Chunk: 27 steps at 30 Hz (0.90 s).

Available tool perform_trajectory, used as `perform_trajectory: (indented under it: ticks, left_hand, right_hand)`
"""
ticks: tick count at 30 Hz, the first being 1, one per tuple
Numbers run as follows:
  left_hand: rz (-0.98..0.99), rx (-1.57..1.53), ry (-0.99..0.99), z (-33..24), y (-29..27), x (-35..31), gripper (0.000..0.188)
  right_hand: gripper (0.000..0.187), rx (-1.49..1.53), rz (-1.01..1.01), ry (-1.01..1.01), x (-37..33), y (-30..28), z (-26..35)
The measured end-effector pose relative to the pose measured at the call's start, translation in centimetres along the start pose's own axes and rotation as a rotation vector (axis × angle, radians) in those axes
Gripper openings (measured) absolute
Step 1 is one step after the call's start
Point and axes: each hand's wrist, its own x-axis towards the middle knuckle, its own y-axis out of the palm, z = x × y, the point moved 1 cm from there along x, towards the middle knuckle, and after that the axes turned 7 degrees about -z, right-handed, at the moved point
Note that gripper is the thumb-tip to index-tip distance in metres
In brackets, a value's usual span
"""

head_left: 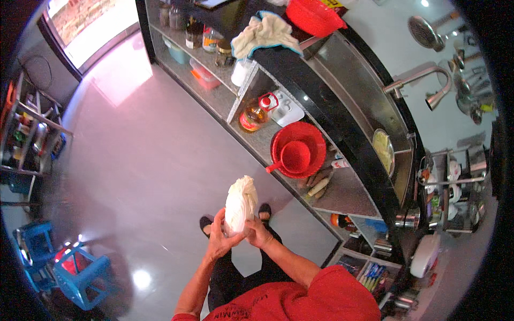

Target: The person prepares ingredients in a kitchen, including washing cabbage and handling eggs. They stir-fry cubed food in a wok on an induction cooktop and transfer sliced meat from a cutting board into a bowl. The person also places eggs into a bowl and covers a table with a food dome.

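Note:
A pale napa cabbage (241, 205) stands lengthwise between my two hands, in front of my body and above the floor. My left hand (218, 238) wraps round its lower left side, with the thumb and fingers against the leaves. On the lower right side, my right hand (258, 233) grips the base end. The leafy tip points away from me. Part of each hand's fingers is hidden behind the cabbage.
Right of me runs a counter with a steel sink (342, 61) and a tap (428, 80). Its lower shelf holds a red basin (316, 136) with a red dipper (295, 155), an oil bottle (254, 115) and root vegetables (319, 186). Blue stools (80, 275) stand at lower left.

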Motion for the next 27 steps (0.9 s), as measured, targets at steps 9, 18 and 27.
perform_trajectory:
  ticks: [9,18,27]
  left_hand:
    - [-0.129,-0.166,-0.236,9.5,6.1,5.3,0.078]
    - [-0.46,-0.311,-0.579,27.2,10.8,4.2,0.046]
    - [-0.469,-0.467,-0.675,29.3,11.5,6.2,0.04]
  right_hand:
    - [0.067,0.053,-0.176,0.029,7.7,-7.7,5.2]
    - [0.062,-0.105,-0.589,-0.143,20.9,-23.6,15.8]
    - [0.063,-0.274,-0.759,-0.205,35.7,-34.8,24.9]
